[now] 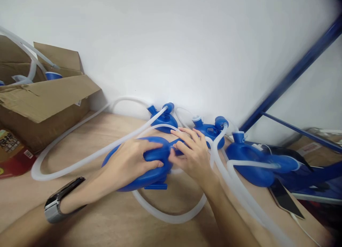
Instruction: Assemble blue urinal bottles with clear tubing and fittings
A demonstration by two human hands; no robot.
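A blue plastic bottle (pixel 155 153) with a handle lies on its side on the wooden table, its neck pointing right. Around its body, at the handle, the fingers and thumb of my left hand (pixel 136 156) are closed. My right hand (pixel 193 151) is at the neck end, thumb and bent fingers gripping there; the fingertips partly hide the neck. A translucent white hose (pixel 173 218) loops on the table in front of the bottle. Three similar blue bottles, one at the back (pixel 167 122), one right of it (pixel 211 131) and one at the right (pixel 248 161), have hoses attached.
An open cardboard box (pixel 48 101) with hoses and blue parts stands at the left, beside a red-and-brown package (pixel 16 154). A phone (pixel 285 199) with a cable lies near the right table edge. A blue metal frame (pixel 294 72) rises behind it, against the white wall.
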